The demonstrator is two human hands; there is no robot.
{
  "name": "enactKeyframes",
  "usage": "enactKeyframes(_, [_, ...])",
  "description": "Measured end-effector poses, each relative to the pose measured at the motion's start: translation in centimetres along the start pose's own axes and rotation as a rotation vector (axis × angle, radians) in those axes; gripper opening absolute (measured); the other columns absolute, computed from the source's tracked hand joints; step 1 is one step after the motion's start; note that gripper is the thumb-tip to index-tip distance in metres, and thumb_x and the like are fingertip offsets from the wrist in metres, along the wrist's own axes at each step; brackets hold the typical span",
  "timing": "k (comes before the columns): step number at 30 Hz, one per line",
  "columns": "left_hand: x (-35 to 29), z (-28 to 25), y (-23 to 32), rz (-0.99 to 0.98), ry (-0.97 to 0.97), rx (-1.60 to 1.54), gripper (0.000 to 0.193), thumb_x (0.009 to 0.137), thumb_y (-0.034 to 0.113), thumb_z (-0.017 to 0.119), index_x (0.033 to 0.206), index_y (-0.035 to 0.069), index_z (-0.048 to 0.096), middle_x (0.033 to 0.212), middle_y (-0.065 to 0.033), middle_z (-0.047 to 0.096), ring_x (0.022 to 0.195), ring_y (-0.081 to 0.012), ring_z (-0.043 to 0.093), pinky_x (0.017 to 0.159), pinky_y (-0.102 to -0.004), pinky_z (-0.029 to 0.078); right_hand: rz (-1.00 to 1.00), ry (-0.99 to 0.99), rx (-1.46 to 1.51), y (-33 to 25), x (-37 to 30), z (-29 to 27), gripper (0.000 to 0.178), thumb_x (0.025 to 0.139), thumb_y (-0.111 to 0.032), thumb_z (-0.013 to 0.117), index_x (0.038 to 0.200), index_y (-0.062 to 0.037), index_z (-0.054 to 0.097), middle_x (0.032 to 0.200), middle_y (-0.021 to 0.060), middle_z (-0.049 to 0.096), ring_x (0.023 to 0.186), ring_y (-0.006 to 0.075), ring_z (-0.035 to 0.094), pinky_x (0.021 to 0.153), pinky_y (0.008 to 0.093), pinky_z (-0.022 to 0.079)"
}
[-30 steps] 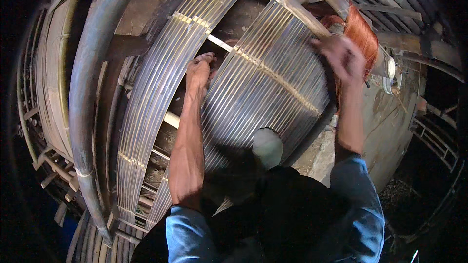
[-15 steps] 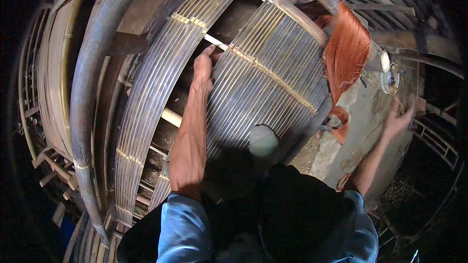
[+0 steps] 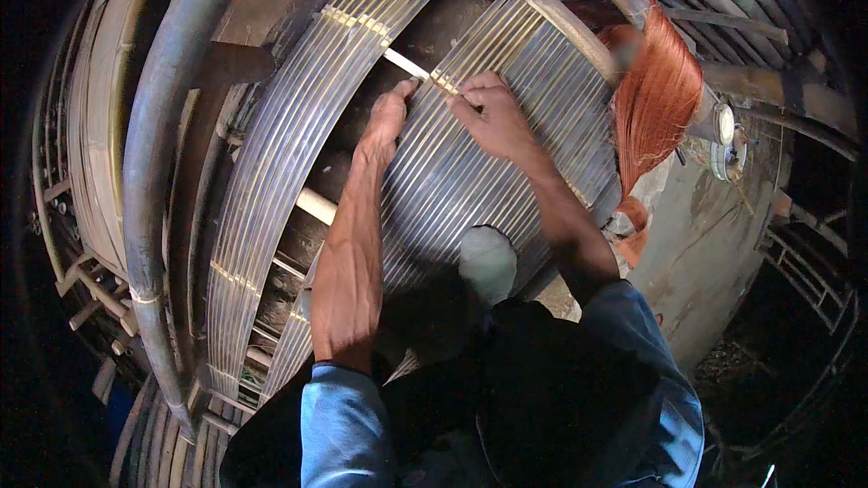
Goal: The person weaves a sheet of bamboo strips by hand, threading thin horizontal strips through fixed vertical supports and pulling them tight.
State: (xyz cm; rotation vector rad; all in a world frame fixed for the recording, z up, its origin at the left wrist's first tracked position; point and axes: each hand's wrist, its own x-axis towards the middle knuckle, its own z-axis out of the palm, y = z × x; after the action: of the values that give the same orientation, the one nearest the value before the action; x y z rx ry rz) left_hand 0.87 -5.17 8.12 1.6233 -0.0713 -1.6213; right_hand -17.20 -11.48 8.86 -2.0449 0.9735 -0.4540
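A panel of thin, pale slats lies in front of me, tied across by a knotted, straw-coloured binding. My left hand is closed at the panel's left edge, beside a white crossbar; some of its fingers are hidden under the slats. Just right of it, my right hand rests over the binding with its fingers pinched. What it pinches is too small to make out. A hank of orange-brown fibres hangs over a pole at the panel's right.
A second slatted strip runs along the left, with a dark gap between. Thick curved poles stand farther left. Small round tins sit on the concrete ledge at the right. A rounded pale object lies near my body.
My right hand has come from beside the tins at the right, across to the binding next to my left hand, and its fingers have closed. The left hand stays at the panel's edge.
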Motion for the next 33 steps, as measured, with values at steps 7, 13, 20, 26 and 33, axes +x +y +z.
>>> enactKeyframes(7, [0.7, -0.7, -0.6, -0.010, -0.018, -0.055, 0.049, 0.099, 0.033, 0.051, 0.124, -0.006, 0.064, 0.115, -0.0201, 0.069, 0.095, -0.0249, 0.069, 0.084, -0.0357, 0.058, 0.637, -0.140, 0.878, -1.9, -0.6, -3.5, 0.042, 0.102, -0.034, 0.061, 0.073, -0.0042, 0.060, 0.069, -0.0009, 0.056, 0.058, 0.0099, 0.050, 0.053, 0.0295, 0.043])
enactKeyframes(13, [0.2, -0.2, 0.2, -0.074, -0.057, 0.048, 0.051, 0.099, 0.035, 0.051, 0.128, -0.006, 0.063, 0.121, -0.0212, 0.067, 0.100, -0.0268, 0.069, 0.086, -0.0365, 0.058, 0.293, -0.067, 0.160, 2.3, -2.9, -3.0, 0.047, 0.097, -0.039, 0.068, 0.073, -0.0013, 0.056, 0.059, 0.0050, 0.044, 0.055, 0.0151, 0.042, 0.055, 0.0363, 0.039])
enactKeyframes(20, [0.3, -0.5, 0.1, -0.065, -0.060, 0.027, 0.049, 0.098, 0.034, 0.052, 0.125, -0.005, 0.064, 0.113, -0.0203, 0.070, 0.094, -0.0243, 0.070, 0.081, -0.0352, 0.059, -0.049, 0.352, -0.318, -2.1, -0.6, -1.2, 0.037, 0.081, -0.040, 0.082, 0.088, -0.0059, 0.070, 0.089, 0.0104, 0.063, 0.088, 0.0283, 0.062, 0.077, 0.0424, 0.052])
enactKeyframes(26, [-0.1, 0.2, 0.5, -0.013, -0.039, 0.058, 0.050, 0.098, 0.034, 0.053, 0.125, -0.006, 0.064, 0.114, -0.0205, 0.070, 0.094, -0.0246, 0.070, 0.082, -0.0358, 0.058, -0.071, 0.146, -0.345, -0.2, 0.0, 1.1, 0.030, 0.081, -0.025, 0.079, 0.101, -0.0047, 0.071, 0.100, 0.0158, 0.066, 0.099, 0.0346, 0.063, 0.086, 0.0445, 0.052])
enactKeyframes(33, [-0.1, -0.3, 0.0, -0.024, -0.019, 0.097, 0.050, 0.098, 0.035, 0.052, 0.122, -0.007, 0.065, 0.115, -0.0233, 0.070, 0.094, -0.0268, 0.071, 0.084, -0.0359, 0.056, 0.160, 0.057, -0.322, -0.6, 0.9, 1.1, 0.025, 0.094, -0.023, 0.063, 0.100, 0.0004, 0.069, 0.094, 0.0163, 0.068, 0.094, 0.0339, 0.066, 0.086, 0.0450, 0.054])
